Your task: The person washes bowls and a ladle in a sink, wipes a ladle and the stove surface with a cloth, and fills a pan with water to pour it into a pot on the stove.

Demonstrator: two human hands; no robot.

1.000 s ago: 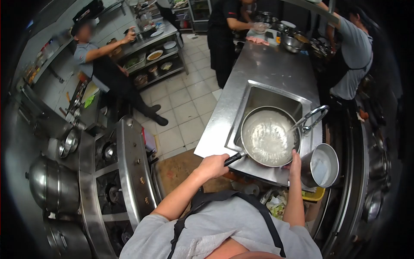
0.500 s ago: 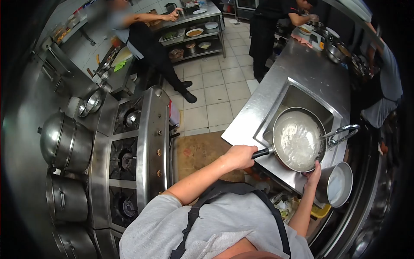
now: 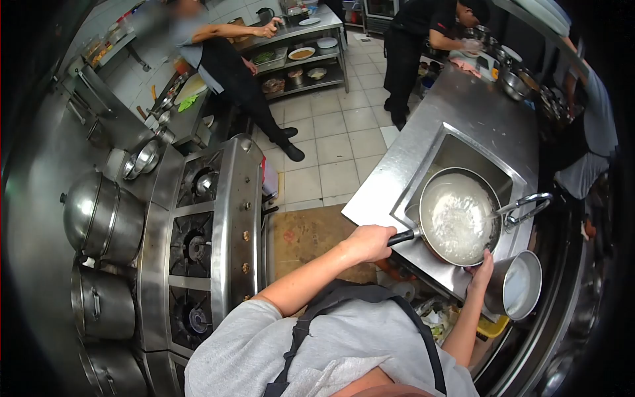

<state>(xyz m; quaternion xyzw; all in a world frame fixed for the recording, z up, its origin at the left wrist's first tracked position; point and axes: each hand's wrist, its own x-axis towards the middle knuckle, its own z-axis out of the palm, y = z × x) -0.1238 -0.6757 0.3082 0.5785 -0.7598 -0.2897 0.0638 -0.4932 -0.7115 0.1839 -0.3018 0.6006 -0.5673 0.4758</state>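
My left hand (image 3: 370,243) is wrapped round the black handle of a frying pan (image 3: 430,228). At the pan's near right side, my right hand (image 3: 481,268) grips the rim, its fingers partly hidden beneath. The pan is over the sink (image 3: 455,142), with rippling water (image 3: 456,218) inside it. A metal faucet (image 3: 529,205) runs a stream into the pan from the right. Close to my right hand stands a deep metal pot (image 3: 506,284) with something whitish inside.
A gas stove (image 3: 228,231) with several burners runs along my left, beside large lidded pots (image 3: 106,218). A brown mat (image 3: 307,238) lies on the floor. One co-worker (image 3: 225,66) stands beyond the stove, another (image 3: 417,53) at the counter's far end, a third person (image 3: 589,126) at right.
The view has shifted slightly. The pan stays under the running water in both hands. The far co-worker's hands have moved a little, and the left co-worker's second hand now shows.
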